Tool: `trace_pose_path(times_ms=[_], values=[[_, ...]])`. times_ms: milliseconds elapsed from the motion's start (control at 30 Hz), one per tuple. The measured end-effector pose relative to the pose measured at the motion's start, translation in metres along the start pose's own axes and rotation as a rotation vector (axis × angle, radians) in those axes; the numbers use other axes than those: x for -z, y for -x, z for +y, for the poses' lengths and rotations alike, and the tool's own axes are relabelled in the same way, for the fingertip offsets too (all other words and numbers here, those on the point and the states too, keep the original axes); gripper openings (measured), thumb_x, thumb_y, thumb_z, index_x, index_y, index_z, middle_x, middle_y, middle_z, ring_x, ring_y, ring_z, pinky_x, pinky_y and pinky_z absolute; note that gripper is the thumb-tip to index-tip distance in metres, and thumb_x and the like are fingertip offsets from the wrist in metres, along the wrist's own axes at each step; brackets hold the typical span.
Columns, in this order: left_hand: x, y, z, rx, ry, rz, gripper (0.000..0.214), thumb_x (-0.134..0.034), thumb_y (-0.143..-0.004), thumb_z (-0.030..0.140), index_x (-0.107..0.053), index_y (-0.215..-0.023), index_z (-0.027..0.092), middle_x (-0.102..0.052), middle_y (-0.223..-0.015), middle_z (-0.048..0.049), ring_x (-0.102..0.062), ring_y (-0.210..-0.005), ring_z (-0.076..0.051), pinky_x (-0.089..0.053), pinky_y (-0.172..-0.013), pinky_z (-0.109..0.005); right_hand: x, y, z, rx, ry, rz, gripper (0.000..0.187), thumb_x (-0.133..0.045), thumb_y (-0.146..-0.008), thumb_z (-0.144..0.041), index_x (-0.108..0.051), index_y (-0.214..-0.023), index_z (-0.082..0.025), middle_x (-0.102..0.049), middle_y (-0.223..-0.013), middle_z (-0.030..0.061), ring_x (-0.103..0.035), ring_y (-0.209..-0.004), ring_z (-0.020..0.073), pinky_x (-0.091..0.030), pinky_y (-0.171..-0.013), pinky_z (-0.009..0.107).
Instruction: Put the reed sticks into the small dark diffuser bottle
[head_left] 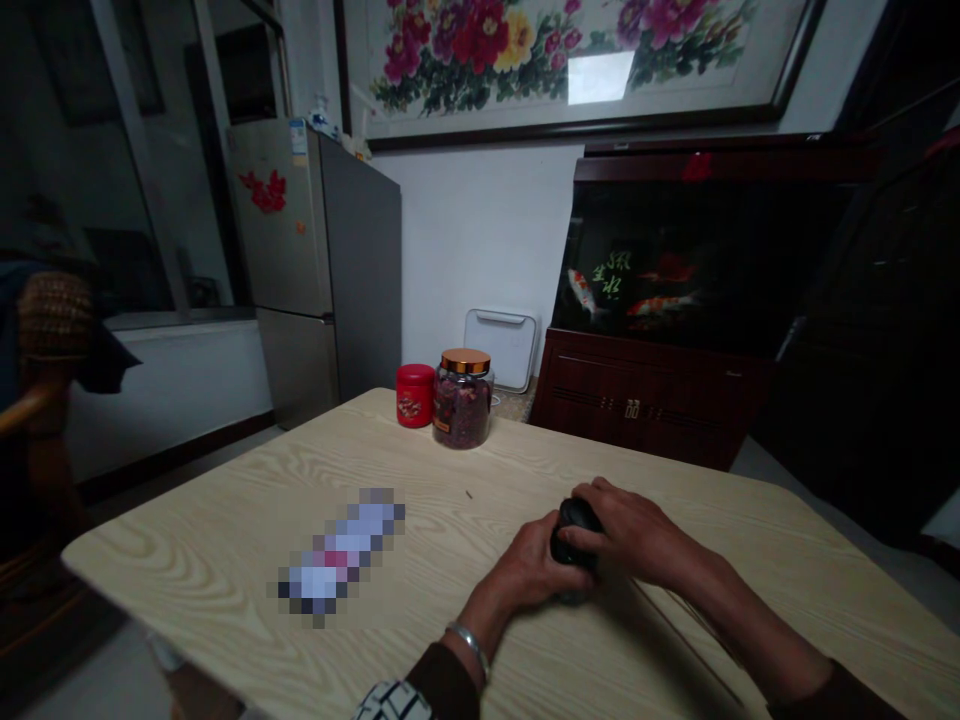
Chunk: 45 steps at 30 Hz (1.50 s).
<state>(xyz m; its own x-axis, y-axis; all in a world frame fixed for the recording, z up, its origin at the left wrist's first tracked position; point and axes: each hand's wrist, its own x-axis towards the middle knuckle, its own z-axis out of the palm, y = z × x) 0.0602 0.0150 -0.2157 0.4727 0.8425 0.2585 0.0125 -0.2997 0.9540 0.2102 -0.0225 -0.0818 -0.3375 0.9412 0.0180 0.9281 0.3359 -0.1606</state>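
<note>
A pale wooden table (225,530) is filling the foreground. Behind it, a dark fish tank (757,260) is standing on the right, a framed flower picture (465,110) is hanging on the wall, and a fridge (289,250) is standing on the left. A white board (502,350) is leaning near the wall. On the table, a pixelated oblong thing (341,555) is lying to the left. The right hand (630,525) is reaching over the near right half, its fingers curling around the upper part of a black object (577,520); the left hand (534,562) is gripping the same object lower down, fingers wrapped. Whether its base is touching the table cannot be told. A glass jar (463,408) with a copper-coloured lid is standing at the far edge, just beside a smaller red tub (415,395). A silver bracelet (469,645) is circling the left wrist. A tiny dark speck (469,494) is lying mid-table.
</note>
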Motion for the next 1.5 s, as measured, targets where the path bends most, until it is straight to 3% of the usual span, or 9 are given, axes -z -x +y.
trace_pose_path(times_ms=[133, 233, 333, 467, 733, 900, 1133, 1300, 1500], values=[[0.000, 0.000, 0.003, -0.018, -0.011, 0.013, 0.059, -0.086, -0.060, 0.030, -0.066, -0.113, 0.013, -0.069, -0.101, -0.0047, -0.060, -0.089, -0.021, -0.047, -0.074, -0.026, 0.002, -0.001, 0.005, 0.161, -0.090, -0.110, 0.075, -0.068, -0.073, -0.028, -0.046, -0.145, -0.019, -0.053, -0.139, 0.0148, -0.049, -0.128, 0.0305, -0.039, -0.105, 0.041], [0.000, 0.000, 0.002, -0.055, 0.020, 0.004, 0.060, -0.086, -0.061, 0.028, -0.065, -0.115, 0.014, -0.069, -0.103, -0.0048, -0.060, -0.092, -0.022, -0.048, -0.077, -0.027, 0.004, 0.001, 0.005, 0.123, -0.113, -0.115, 0.099, -0.074, -0.070, -0.042, -0.028, -0.155, -0.017, -0.037, -0.154, 0.0179, -0.036, -0.140, 0.0337, -0.036, -0.109, 0.044], [0.000, 0.000, -0.001, -0.029, 0.045, -0.013, 0.061, -0.086, -0.058, 0.023, -0.065, -0.115, 0.015, -0.069, -0.099, -0.0034, -0.061, -0.087, -0.020, -0.047, -0.072, -0.025, 0.003, 0.001, -0.001, -0.009, -0.034, -0.015, 0.071, -0.064, -0.080, -0.054, -0.052, -0.137, -0.014, -0.056, -0.130, 0.0181, -0.056, -0.118, 0.0331, -0.044, -0.096, 0.043], [0.000, 0.000, 0.000, -0.011, 0.017, 0.002, 0.060, -0.086, -0.057, 0.024, -0.066, -0.113, 0.014, -0.069, -0.097, -0.0036, -0.059, -0.084, -0.018, -0.046, -0.070, -0.025, 0.002, -0.002, -0.002, 0.047, 0.019, 0.003, 0.035, -0.062, -0.081, -0.035, -0.064, -0.110, -0.016, -0.062, -0.106, 0.0117, -0.061, -0.097, 0.0271, -0.046, -0.088, 0.039], [0.002, 0.003, 0.007, 0.019, -0.073, 0.030, 0.061, -0.089, -0.056, 0.037, -0.068, -0.109, 0.016, -0.068, -0.093, -0.0031, -0.059, -0.084, -0.019, -0.046, -0.074, -0.027, 0.025, 0.017, 0.018, 0.166, -0.578, 0.141, 0.042, -0.064, -0.077, -0.025, -0.048, -0.116, -0.025, -0.060, -0.113, 0.0060, -0.060, -0.103, 0.0228, -0.051, -0.085, 0.035], [0.003, 0.003, 0.000, 0.018, -0.079, 0.040, 0.068, -0.089, -0.055, 0.038, -0.066, -0.116, 0.018, -0.069, -0.097, -0.0045, -0.061, -0.089, -0.021, -0.047, -0.077, -0.029, -0.040, 0.061, 0.035, 0.011, -0.849, 0.232, 0.049, -0.064, -0.084, -0.041, -0.039, -0.124, -0.028, -0.058, -0.117, 0.0076, -0.060, -0.110, 0.0255, -0.051, -0.091, 0.039], [0.003, 0.001, -0.003, 0.018, -0.096, 0.099, 0.076, -0.089, -0.057, 0.042, -0.059, -0.123, 0.021, -0.067, -0.101, -0.0041, -0.059, -0.092, -0.021, -0.046, -0.078, -0.029, -0.139, 0.091, 0.017, -0.044, -0.767, 0.219, 0.034, -0.064, -0.078, -0.031, -0.040, -0.102, -0.028, -0.061, -0.107, 0.0054, -0.063, -0.102, 0.0241, -0.050, -0.092, 0.039], [0.004, 0.000, -0.001, 0.005, -0.076, 0.093, 0.067, -0.089, -0.059, 0.040, -0.059, -0.114, 0.019, -0.065, -0.099, -0.0035, -0.058, -0.090, -0.020, -0.045, -0.077, -0.028, -0.132, 0.087, 0.011, -0.027, -0.628, 0.195, 0.038, -0.069, -0.074, -0.036, -0.044, -0.103, -0.031, -0.061, -0.121, 0.0060, -0.059, -0.115, 0.0313, -0.049, -0.097, 0.044], [0.005, -0.001, -0.004, 0.048, -0.064, 0.069, 0.075, -0.091, -0.054, 0.048, -0.059, -0.115, 0.018, -0.064, -0.098, -0.0046, -0.058, -0.090, -0.021, -0.045, -0.076, -0.030, -0.093, 0.074, 0.081, -0.252, -0.374, 0.320, 0.023, -0.046, -0.091, -0.048, -0.057, -0.099, -0.030, -0.068, -0.096, 0.0079, -0.067, -0.089, 0.0300, -0.051, -0.078, 0.041]])
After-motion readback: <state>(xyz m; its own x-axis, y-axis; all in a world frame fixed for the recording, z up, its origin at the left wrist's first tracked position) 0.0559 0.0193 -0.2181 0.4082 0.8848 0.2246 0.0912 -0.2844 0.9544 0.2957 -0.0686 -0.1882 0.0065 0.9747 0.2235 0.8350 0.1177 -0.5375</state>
